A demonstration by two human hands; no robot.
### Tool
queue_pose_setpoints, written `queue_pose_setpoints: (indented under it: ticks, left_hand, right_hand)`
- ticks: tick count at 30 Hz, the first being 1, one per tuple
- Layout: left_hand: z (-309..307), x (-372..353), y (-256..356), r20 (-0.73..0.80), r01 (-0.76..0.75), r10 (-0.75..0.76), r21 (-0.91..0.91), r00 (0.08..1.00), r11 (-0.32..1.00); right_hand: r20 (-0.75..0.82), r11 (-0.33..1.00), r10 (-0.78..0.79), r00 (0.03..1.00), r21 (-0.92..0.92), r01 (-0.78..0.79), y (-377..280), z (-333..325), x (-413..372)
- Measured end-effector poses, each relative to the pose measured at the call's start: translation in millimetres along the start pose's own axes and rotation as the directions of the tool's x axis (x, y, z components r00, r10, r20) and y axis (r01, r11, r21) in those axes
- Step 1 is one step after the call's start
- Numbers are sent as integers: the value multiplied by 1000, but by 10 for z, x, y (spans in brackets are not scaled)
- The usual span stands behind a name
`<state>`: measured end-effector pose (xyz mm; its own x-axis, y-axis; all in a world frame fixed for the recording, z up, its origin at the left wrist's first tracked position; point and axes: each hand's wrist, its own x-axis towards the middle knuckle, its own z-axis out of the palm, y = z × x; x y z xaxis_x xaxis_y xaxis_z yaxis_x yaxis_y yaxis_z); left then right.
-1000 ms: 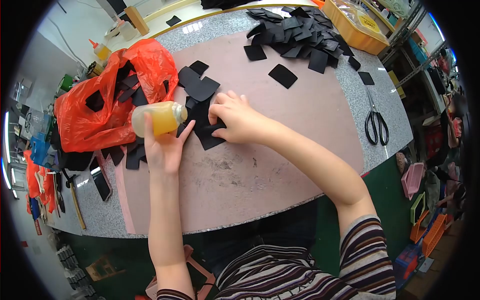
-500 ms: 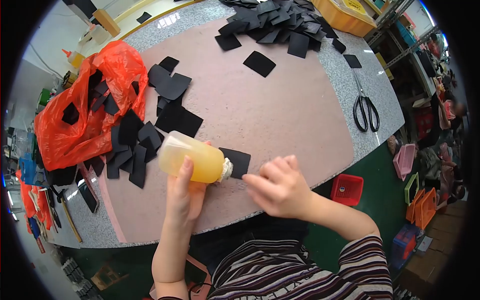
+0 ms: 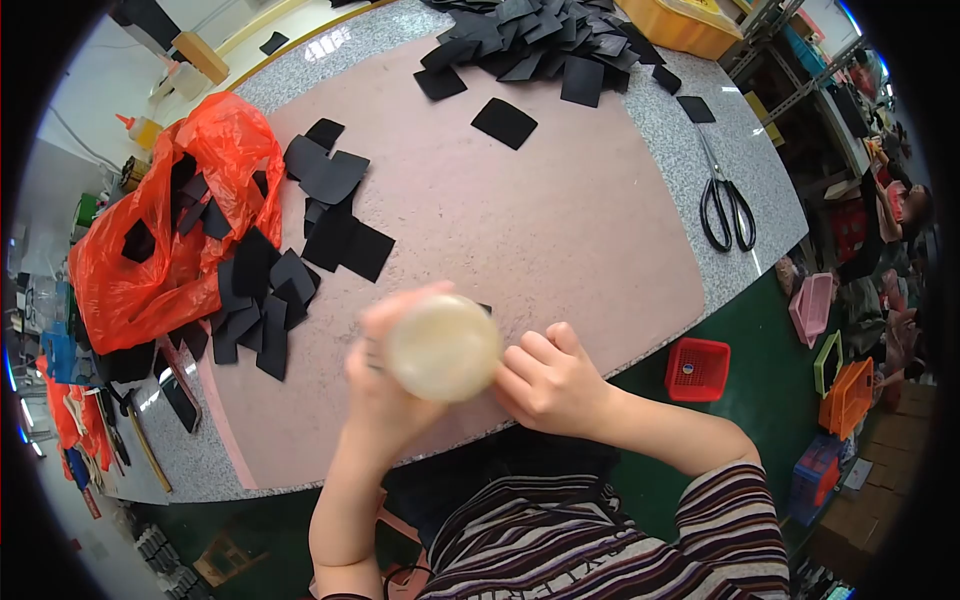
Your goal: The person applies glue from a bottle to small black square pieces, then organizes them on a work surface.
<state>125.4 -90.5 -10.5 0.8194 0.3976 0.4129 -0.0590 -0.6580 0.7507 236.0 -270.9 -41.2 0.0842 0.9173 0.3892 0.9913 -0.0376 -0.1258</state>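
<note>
My left hand [image 3: 385, 385] is wrapped round a translucent glue bottle [image 3: 445, 347] of yellowish liquid, slightly blurred. The bottle is tipped over, its round base facing up at me, so its wrapped neck is hidden underneath. Only a dark corner of a black square piece [image 3: 486, 309] shows past the bottle's edge. Right beside the bottle, my right hand [image 3: 548, 385] has its fingers curled closed. Its fingertips are partly behind the bottle, and what they hold, if anything, cannot be made out.
The pinkish mat [image 3: 560, 220] covers much of the speckled table. Black pieces [image 3: 335, 180] lie at left beside a red plastic bag [image 3: 235, 140], and a black pile [image 3: 530, 40] is at the back. Scissors [image 3: 727, 215] rest at right. A red basket [image 3: 697, 370] stands beyond the edge.
My left hand has turned the bottle from lying sideways to neck down, moving it right over the black piece. My right hand has come in close to it, fingers more curled.
</note>
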Motion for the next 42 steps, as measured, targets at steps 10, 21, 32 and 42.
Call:
queue_pose_setpoints:
  ticks: [10,21,32,42]
  left_hand:
    - [-691,-155,-236,-337,144,-138,-6,931,990]
    - [-1044,-641,-278,-421,273,-339,-210,841,939]
    - [-909,-622,-317,-476,196,-305,-265,825,944]
    - [-272,-167,-246,105,363,-603,-874,791,323]
  right_hand:
    - [28,893,227,973,394,-220,360,21,645]
    - [-293,995,-52,955,70,76,1316,399,2002]
    - [-113,753,163,980,656,-50,512,122,1916]
    - [-116,880,172,978,464,-100,315,114,756]
